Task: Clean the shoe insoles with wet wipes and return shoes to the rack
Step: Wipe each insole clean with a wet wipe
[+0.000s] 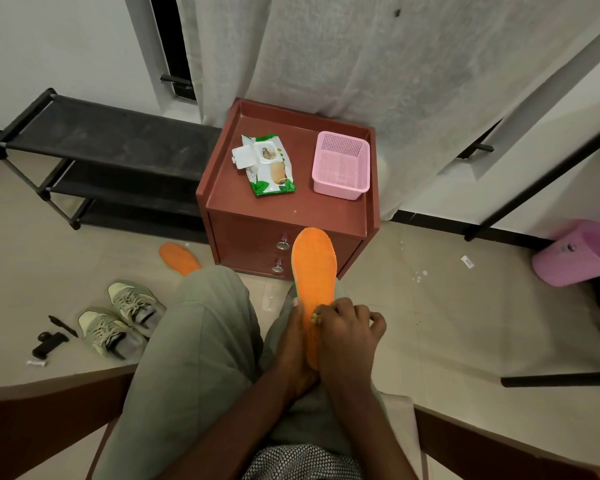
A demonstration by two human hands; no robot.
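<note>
An orange insole (314, 268) stands tilted over my lap, toe end pointing toward the nightstand. My left hand (293, 341) grips its heel end from the left and underneath. My right hand (349, 332) lies on the insole's upper face with fingers curled round a small yellowish wad (315, 319), apparently a wet wipe, mostly hidden. A second orange insole (178, 258) lies on the floor by my left knee. A pair of grey-green sneakers (118, 317) sits on the floor at left. The wet wipes pack (269, 168) lies on the nightstand with its lid flipped open.
The brown nightstand (288, 211) stands straight ahead, with a pink mesh basket (340, 166) on it. A black shoe rack (101, 150) stands at the left wall. A pink bin (575, 254) is on the right. Small dark items (51, 341) lie near the sneakers.
</note>
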